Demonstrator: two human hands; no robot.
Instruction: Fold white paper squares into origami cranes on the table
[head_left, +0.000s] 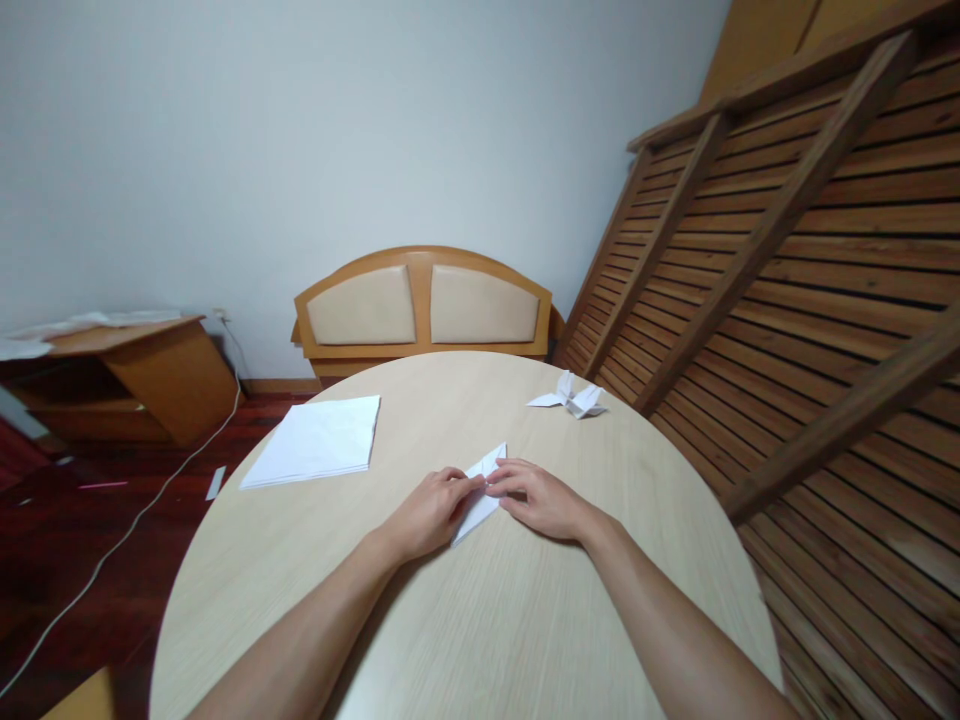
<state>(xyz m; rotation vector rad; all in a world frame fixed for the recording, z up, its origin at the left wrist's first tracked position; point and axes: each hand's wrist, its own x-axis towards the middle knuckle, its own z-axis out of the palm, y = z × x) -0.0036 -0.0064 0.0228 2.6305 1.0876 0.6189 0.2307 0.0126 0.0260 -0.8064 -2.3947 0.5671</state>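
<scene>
A folded piece of white paper (480, 512) lies on the round table in front of me, narrow and pointed at its far and near ends. My left hand (435, 507) is on its left side, fingers curled and pinching at the paper's middle. From the right, my right hand (536, 497) rests with its fingertips on the paper close to the left fingers. Fingers of both hands cover part of the folds. Farther back on the right stand white folded paper cranes (570, 396), close together; how many I cannot tell.
A stack of white paper sheets (315, 440) lies at the table's left. The pale round table (570, 620) has a wooden slatted panel (787, 250) leaning along its right. Behind is a padded headboard (424, 305). A white cable (150, 505) crosses the floor near a wooden cabinet (165, 380).
</scene>
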